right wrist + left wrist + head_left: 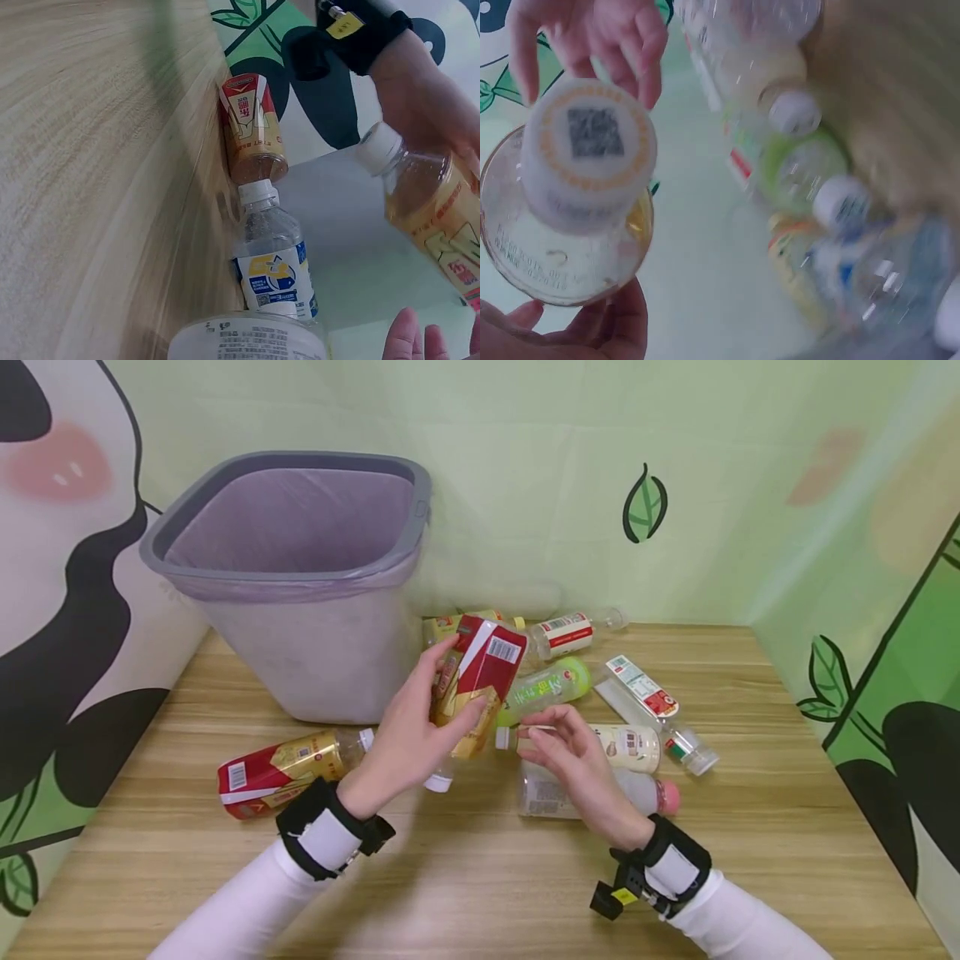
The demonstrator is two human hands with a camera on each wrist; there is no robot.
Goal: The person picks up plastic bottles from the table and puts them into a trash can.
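My left hand grips a plastic drink bottle with a red and gold label, held up over the wooden table. The bottle leans, its base pointing away and its white cap towards me, still screwed on. To its right, my right hand hovers with loosely bent fingers and nothing between them. Under that hand lie a cream-labelled bottle with a white cap and a bottle with a pink cap. The right wrist view shows the held bottle from the side.
A grey bin with a purple liner stands at the back left. Another red and gold bottle lies in front of it. Behind my hands lie a green bottle, a red-and-white-labelled bottle and a clear bottle. A printed backdrop surrounds the table.
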